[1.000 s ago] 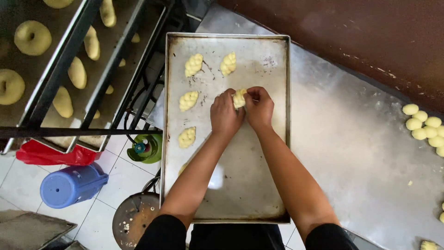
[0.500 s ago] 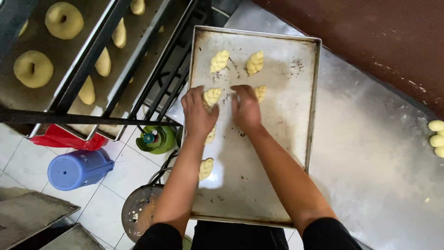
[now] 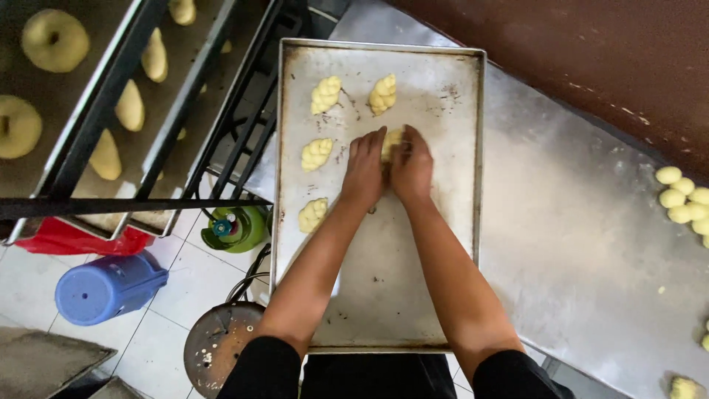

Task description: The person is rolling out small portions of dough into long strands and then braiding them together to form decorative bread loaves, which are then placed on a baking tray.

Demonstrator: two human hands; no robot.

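Rack side: dark trays of pale dough pieces (image 3: 130, 105) sit well left of the work.
Tray: rectangular scuffed metal baking tray (image 3: 384, 295), long axis running away from the person.
Placed pieces: four pale yellow braided dough pieces (image 3: 317, 154) lie left of and beyond the hands.
Left hand (image 3: 365, 171): fingers flat, pressed against the fifth braided dough piece (image 3: 391, 141).
Fifth piece: mid-tray, between both hands' fingertips (mostly covered).
Right hand (image 3: 413, 168): cupped against the same piece; both equally near.
Far right: small pale dough balls (image 3: 683, 196) on the steel table.
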